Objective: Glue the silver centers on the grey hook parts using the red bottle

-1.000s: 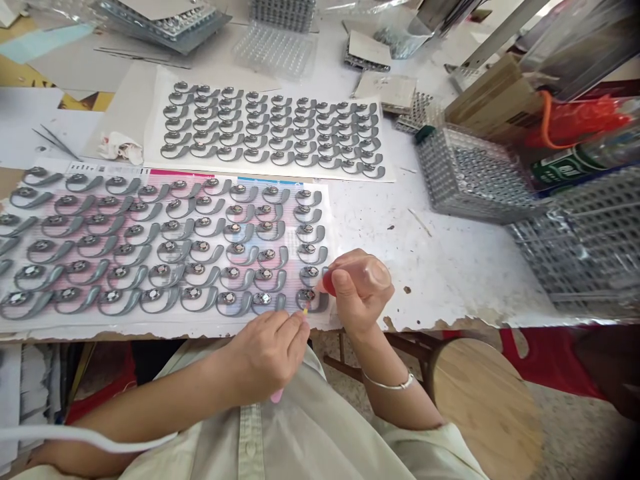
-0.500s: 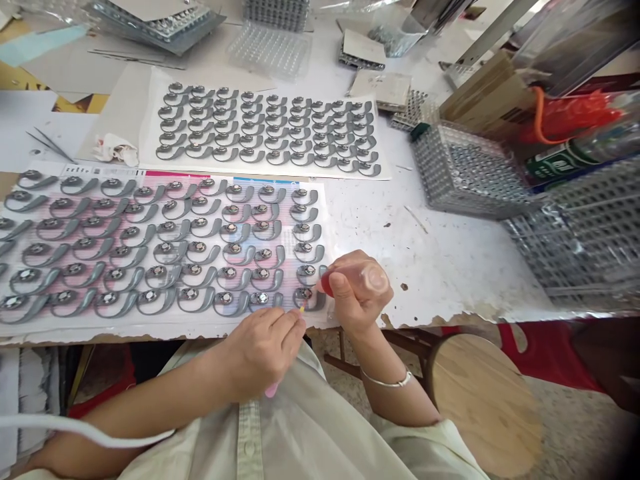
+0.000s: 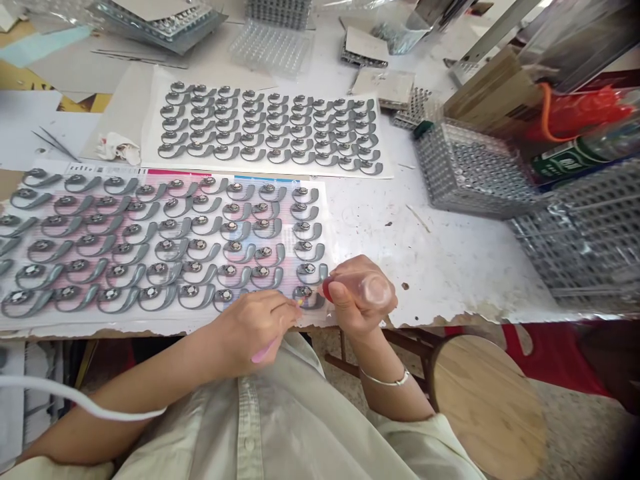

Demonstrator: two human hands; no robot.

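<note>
Curved grey pieces, each with a round metal disc, lie in rows on a white sheet point(image 3: 280, 321) with pink and blue print beneath. My left hand point(image 3: 260, 327) is closed around a thin pink-handled stick point(image 3: 263, 352); its small yellowish tip pokes out by the front right grey piece point(image 3: 303, 292). Most of the stick is hidden by the fingers. Wrapped in my right hand point(image 3: 357, 313) is a small translucent squeeze bottle point(image 3: 367, 285) with a red neck, tilted so its nozzle points left at that same piece. Whether the nozzle touches it I cannot tell.
Behind lies a second white sheet point(image 3: 150, 143) of similar grey pieces. Tweezers point(image 3: 55, 143) and crumpled tissue point(image 3: 120, 148) are at left. Clear plastic trays point(image 3: 475, 170), a cardboard box point(image 3: 487, 83) and a green can point(image 3: 567, 157) crowd the right. A round wooden stool point(image 3: 490, 400) stands below the table edge.
My left hand has shifted slightly left and up, turning so more of the pink handle shows. My right hand keeps the bottle at nearly the same spot. The view has moved slightly.
</note>
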